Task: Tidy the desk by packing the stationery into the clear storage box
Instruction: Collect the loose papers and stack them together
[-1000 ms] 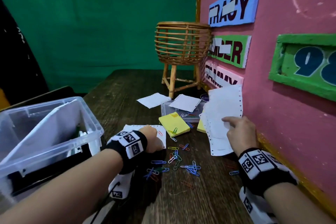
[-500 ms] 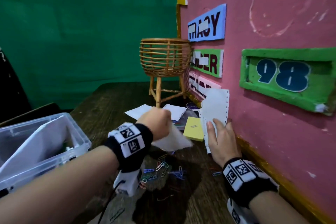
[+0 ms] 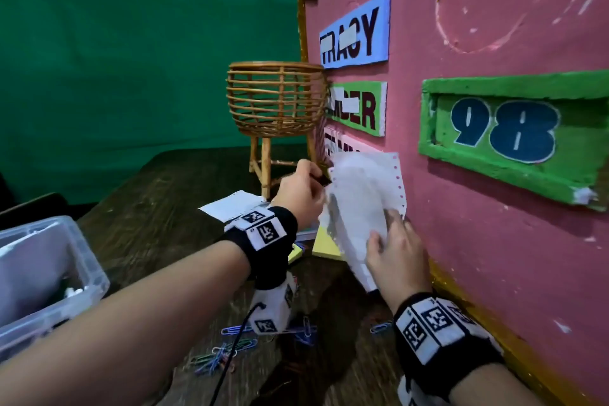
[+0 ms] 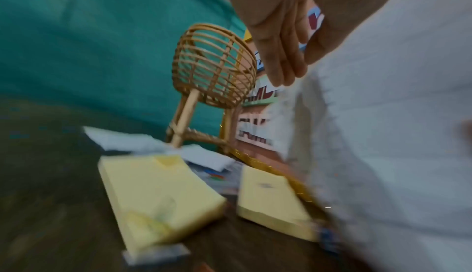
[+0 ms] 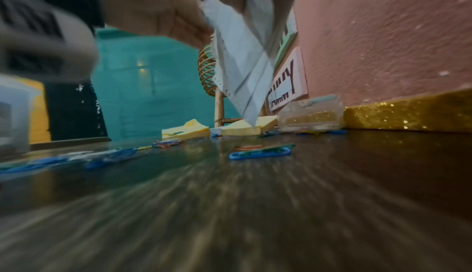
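Note:
Both hands meet at a bunch of white perforated paper sheets [image 3: 362, 194] held upright near the pink wall. My right hand [image 3: 389, 231] grips the sheets low down, fingers lying on the front. My left hand [image 3: 316, 181] pinches their left edge; the left wrist view shows its fingers [image 4: 281, 54] beside the paper [image 4: 395, 135]. The clear storage box [image 3: 49, 273] stands at the far left, with white paper inside. Two yellow sticky-note pads [image 4: 158, 191] [image 4: 270, 199] lie on the desk under the hands. Several coloured paper clips [image 3: 230, 349] are scattered near my forearms.
A wicker basket on legs [image 3: 275, 99] stands at the back against the pink wall [image 3: 494, 241]. Another white sheet [image 3: 234, 204] lies on the dark wooden desk [image 3: 158, 214]. A small clear case [image 5: 310, 116] sits by the gold glitter strip [image 5: 408, 112].
My left hand lifted a white sheet off the desk and carried it right to the sheets in my right hand. The right hand shifted slightly; the view swung toward the wall.

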Available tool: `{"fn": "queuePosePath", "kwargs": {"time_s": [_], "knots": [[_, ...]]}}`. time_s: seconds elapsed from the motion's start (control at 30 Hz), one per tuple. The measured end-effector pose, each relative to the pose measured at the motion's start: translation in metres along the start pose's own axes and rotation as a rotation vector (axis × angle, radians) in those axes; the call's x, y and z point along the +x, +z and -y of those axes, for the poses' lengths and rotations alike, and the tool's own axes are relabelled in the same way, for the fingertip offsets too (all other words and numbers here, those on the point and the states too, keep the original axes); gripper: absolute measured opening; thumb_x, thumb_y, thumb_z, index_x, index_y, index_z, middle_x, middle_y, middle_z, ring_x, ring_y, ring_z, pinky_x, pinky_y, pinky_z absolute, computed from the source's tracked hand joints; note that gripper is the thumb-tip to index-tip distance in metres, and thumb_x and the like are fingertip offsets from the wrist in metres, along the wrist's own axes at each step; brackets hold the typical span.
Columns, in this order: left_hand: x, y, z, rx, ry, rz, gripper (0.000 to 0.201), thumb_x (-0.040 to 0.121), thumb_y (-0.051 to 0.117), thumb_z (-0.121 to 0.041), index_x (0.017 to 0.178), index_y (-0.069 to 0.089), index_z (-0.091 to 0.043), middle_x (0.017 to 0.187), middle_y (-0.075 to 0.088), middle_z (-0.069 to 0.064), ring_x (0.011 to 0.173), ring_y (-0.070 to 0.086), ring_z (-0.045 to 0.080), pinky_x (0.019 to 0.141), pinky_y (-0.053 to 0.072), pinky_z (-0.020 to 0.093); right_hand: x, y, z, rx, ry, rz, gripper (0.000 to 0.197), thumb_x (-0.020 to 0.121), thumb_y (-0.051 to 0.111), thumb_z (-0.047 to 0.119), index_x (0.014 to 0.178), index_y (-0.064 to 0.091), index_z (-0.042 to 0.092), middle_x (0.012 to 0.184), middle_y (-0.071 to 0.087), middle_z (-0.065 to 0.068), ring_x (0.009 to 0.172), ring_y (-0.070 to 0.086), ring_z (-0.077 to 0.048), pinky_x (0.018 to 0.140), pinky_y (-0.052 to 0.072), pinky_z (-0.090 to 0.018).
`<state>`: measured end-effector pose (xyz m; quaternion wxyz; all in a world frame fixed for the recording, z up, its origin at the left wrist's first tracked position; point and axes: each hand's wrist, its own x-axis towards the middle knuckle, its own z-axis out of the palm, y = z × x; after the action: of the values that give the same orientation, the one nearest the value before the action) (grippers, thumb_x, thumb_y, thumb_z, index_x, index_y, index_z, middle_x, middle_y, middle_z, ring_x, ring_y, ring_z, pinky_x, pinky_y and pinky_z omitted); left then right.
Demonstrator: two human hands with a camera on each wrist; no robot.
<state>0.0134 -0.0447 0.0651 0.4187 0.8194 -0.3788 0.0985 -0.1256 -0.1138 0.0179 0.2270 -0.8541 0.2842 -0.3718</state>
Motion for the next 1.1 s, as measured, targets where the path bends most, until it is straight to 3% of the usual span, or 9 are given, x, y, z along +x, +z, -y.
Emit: {"fn": "queuePosePath", "kwargs": {"time_s": [0.17, 0.27, 0.37, 0.47, 0.6, 0.73, 0.97, 1.03, 1.1], "knots": [[0.029, 0.019, 0.054, 0.495, -0.035, 0.298, 0.028, 0.091, 0.045, -0.009, 0.119, 0.044, -0.008, 0.124, 0.051, 0.014, 0.114, 0.050, 0.031, 0.089, 0.044, 0.038, 0.019, 0.007, -0.010, -0.003, -0.010, -0.043, 0.082, 0.082, 0.045, -0.010, 0.148, 0.011, 0.026, 0.100, 0.061, -0.022, 0.067, 0.057, -0.033, 0.059, 0.044, -0.035], [0.043, 0.029, 0.084, 0.630, -0.128, 0.406, 0.037, 0.092, 0.050, -0.021, 0.127, 0.040, -0.015, 0.131, 0.045, 0.011, 0.117, 0.049, 0.030, 0.089, 0.044, 0.037, 0.025, 0.013, -0.011, -0.102, -0.140, 0.044, 0.112, 0.077, 0.047, -0.013, 0.133, -0.030, 0.046, 0.129, 0.048, -0.010, 0.063, 0.047, -0.019, 0.056, 0.040, -0.029], [0.055, 0.042, 0.103, 0.695, -0.141, 0.499, 0.047, 0.091, 0.052, -0.027, 0.134, 0.033, -0.021, 0.135, 0.043, 0.010, 0.121, 0.047, 0.029, 0.094, 0.042, 0.038, 0.031, 0.019, -0.011, -0.196, -0.224, 0.122, 0.115, 0.077, 0.040, -0.012, 0.120, -0.039, 0.058, 0.154, 0.014, -0.004, 0.070, 0.057, -0.030, 0.060, 0.049, -0.037], [0.063, 0.058, 0.111, 0.725, -0.104, 0.565, 0.051, 0.092, 0.050, -0.032, 0.139, 0.031, -0.029, 0.139, 0.043, 0.008, 0.127, 0.043, 0.027, 0.103, 0.037, 0.037, 0.038, 0.023, -0.012, -0.299, -0.201, 0.200, 0.108, 0.082, 0.036, -0.012, 0.123, -0.032, 0.063, 0.154, 0.005, -0.010, 0.075, 0.059, -0.031, 0.067, 0.051, -0.037], [0.075, 0.077, 0.121, 0.719, -0.158, 0.648, 0.053, 0.092, 0.046, -0.044, 0.141, 0.033, -0.028, 0.144, 0.036, 0.005, 0.136, 0.033, 0.027, 0.114, 0.027, 0.040, 0.046, 0.031, -0.017, -0.326, -0.160, 0.266, 0.074, 0.088, 0.033, -0.004, 0.142, 0.017, 0.045, 0.148, 0.019, -0.005, 0.105, 0.057, -0.034, 0.087, 0.051, -0.044], [0.082, 0.076, 0.121, 0.718, -0.192, 0.747, 0.052, 0.092, 0.045, -0.048, 0.139, 0.038, -0.026, 0.146, 0.038, 0.003, 0.135, 0.034, 0.024, 0.110, 0.026, 0.032, 0.047, 0.035, -0.019, -0.291, -0.134, 0.203, 0.081, 0.086, 0.042, -0.003, 0.145, 0.003, 0.037, 0.153, 0.012, 0.012, 0.111, 0.056, -0.029, 0.087, 0.051, -0.042], [0.076, 0.070, 0.120, 0.862, -0.151, 0.703, 0.043, 0.095, 0.040, -0.041, 0.128, 0.051, -0.016, 0.138, 0.050, 0.009, 0.127, 0.045, 0.027, 0.105, 0.034, 0.034, 0.048, 0.038, -0.020, -0.205, -0.095, 0.135, 0.091, 0.077, 0.048, -0.010, 0.147, 0.006, 0.030, 0.150, 0.023, -0.001, 0.110, 0.055, -0.031, 0.084, 0.048, -0.038], [0.069, 0.066, 0.110, 0.897, -0.142, 0.715, 0.024, 0.098, 0.038, -0.029, 0.112, 0.056, -0.022, 0.134, 0.052, 0.010, 0.126, 0.045, 0.026, 0.105, 0.034, 0.034, 0.048, 0.038, -0.021, -0.205, -0.098, 0.126, 0.093, 0.075, 0.050, -0.011, 0.147, 0.008, 0.029, 0.147, 0.026, -0.003, 0.109, 0.053, -0.032, 0.085, 0.048, -0.037], [0.063, 0.063, 0.105, 0.923, -0.147, 0.686, 0.014, 0.096, 0.043, -0.021, 0.089, 0.055, -0.026, 0.105, 0.060, 0.009, 0.113, 0.052, 0.023, 0.096, 0.039, 0.031, 0.047, 0.038, -0.022, -0.176, -0.103, 0.117, 0.087, 0.075, 0.049, -0.014, 0.145, 0.022, 0.030, 0.138, 0.033, -0.008, 0.106, 0.053, -0.032, 0.087, 0.048, -0.037]]}}
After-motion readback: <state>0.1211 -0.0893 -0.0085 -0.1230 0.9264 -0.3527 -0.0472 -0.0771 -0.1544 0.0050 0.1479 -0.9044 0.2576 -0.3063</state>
